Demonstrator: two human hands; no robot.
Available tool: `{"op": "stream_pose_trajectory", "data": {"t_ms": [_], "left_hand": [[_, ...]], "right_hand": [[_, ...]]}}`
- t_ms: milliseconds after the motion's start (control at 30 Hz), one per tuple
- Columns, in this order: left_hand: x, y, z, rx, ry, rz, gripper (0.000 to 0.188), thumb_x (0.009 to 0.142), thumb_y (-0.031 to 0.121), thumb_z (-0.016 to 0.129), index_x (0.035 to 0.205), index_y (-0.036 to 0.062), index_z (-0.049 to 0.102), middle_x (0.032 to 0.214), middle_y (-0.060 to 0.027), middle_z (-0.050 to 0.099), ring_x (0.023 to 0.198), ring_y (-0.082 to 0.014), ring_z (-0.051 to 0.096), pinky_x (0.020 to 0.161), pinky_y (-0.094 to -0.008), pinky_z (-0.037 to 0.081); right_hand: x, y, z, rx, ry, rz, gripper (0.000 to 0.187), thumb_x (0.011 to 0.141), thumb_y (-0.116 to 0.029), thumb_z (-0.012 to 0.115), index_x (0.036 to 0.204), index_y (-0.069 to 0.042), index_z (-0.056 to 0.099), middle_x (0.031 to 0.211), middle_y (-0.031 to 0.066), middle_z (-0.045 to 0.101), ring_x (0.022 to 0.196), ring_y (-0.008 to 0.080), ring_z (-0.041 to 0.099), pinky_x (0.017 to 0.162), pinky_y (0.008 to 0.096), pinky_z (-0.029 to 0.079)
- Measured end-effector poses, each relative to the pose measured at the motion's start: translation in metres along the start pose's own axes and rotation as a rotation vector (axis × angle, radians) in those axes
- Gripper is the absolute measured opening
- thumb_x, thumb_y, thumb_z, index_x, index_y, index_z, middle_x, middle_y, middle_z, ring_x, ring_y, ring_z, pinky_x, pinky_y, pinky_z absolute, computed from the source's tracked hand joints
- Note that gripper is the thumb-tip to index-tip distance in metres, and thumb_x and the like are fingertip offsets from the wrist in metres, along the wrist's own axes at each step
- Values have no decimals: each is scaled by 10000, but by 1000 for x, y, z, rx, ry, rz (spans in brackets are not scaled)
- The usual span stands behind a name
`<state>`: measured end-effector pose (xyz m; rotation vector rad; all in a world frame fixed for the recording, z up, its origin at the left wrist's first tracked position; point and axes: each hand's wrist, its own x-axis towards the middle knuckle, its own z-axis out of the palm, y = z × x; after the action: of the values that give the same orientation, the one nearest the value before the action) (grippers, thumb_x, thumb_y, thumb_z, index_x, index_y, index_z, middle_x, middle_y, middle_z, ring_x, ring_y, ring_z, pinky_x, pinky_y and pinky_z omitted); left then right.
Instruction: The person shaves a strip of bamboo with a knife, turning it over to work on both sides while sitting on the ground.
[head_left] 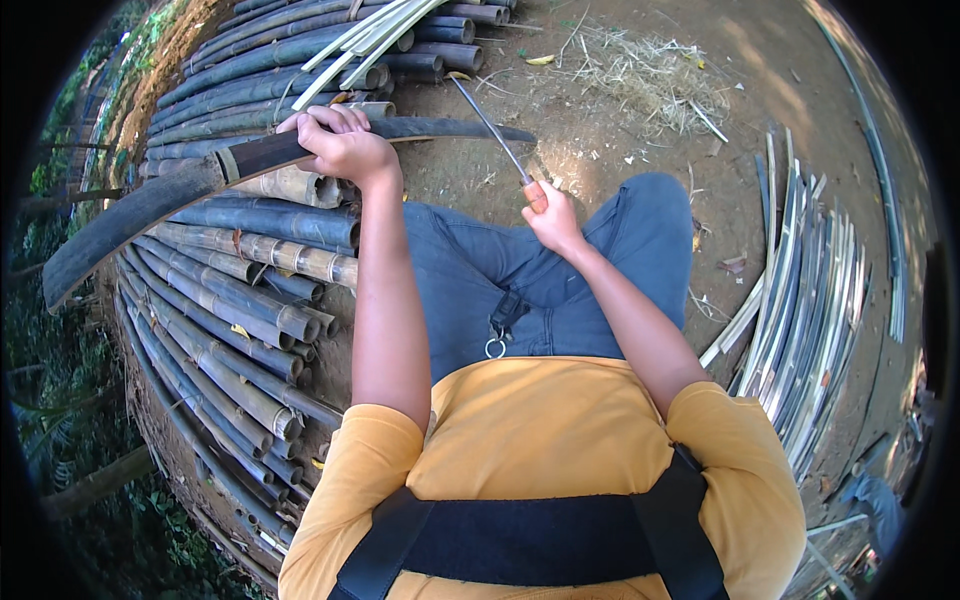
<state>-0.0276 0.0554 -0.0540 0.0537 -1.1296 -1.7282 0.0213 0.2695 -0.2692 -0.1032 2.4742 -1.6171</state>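
Down over your lap, your left hand (pixel 342 145) is wrapped around a long split bamboo stave (pixel 200 180), dark on its inner face, fingers (pixel 335 118) clenched over the top edge so the knuckles face you. That stave runs from the lower left, up across the pile, and tapers off to a point out on the dirt to the right of your hand. It sits on top of the stacked bamboo poles (pixel 230 300), which fan out along your left side with their cut ends pointing toward your leg.

Your right hand (pixel 552 215) is closed tight on the handle of a long thin blade (pixel 490 125), thumb on top. The metal angles up and to the left from your fist, its tip near the far end of the stave, close to the pale split strips (pixel 365 40) lying across the top of the pile. Whether the blade's edge actually touches the stave, you can't tell from this angle.

Both hands are out past your knees, over blue jeans (pixel 560 290). Off to your right, a bundle of thin bamboo slats (pixel 810 300) lies on the bare dirt ground (pixel 620 140), and a scatter of dry straw (pixel 650 70) sits farther out in front.
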Motion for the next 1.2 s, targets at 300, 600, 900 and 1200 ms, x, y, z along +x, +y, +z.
{"op": "stream_pose_trajectory", "data": {"t_ms": [300, 600, 900, 1200], "left_hand": [[5, -1, -18, 13, 82, 23, 146, 976, 202, 369, 861, 113, 353, 543, 18, 296, 444, -98, 282, 446, -261, 293], [3, 4, -27, -35, 63, 72, 183, 1000, 203, 363, 839, 122, 333, 563, 16, 320, 419, -89, 302, 410, -247, 322], [3, 4, -32, -26, 60, 83, 183, 1010, 214, 364, 854, 125, 331, 560, 21, 320, 424, -85, 301, 422, -258, 336], [9, -5, -37, 5, 66, 41, 122, 978, 228, 364, 927, 119, 347, 567, 17, 319, 432, -92, 304, 435, -264, 312]], "right_hand": [[18, 46, 18, 497, -125, 391, 174, 755, -110, 688, 847, -24, 568, 700, 77, 590, 568, 195, 574, 528, 413, 444], [17, 46, 21, 139, 52, 47, 251, 761, -215, 680, 715, -26, 521, 615, 100, 535, 575, 240, 524, 592, 400, 425], [8, 27, 20, -71, -2, 79, 203, 750, -193, 673, 781, -19, 574, 729, 191, 639, 689, 346, 633, 669, 446, 484], [13, 36, 18, -71, -30, 164, 199, 734, -149, 673, 890, -30, 641, 802, 197, 683, 780, 375, 674, 720, 445, 515]]}}
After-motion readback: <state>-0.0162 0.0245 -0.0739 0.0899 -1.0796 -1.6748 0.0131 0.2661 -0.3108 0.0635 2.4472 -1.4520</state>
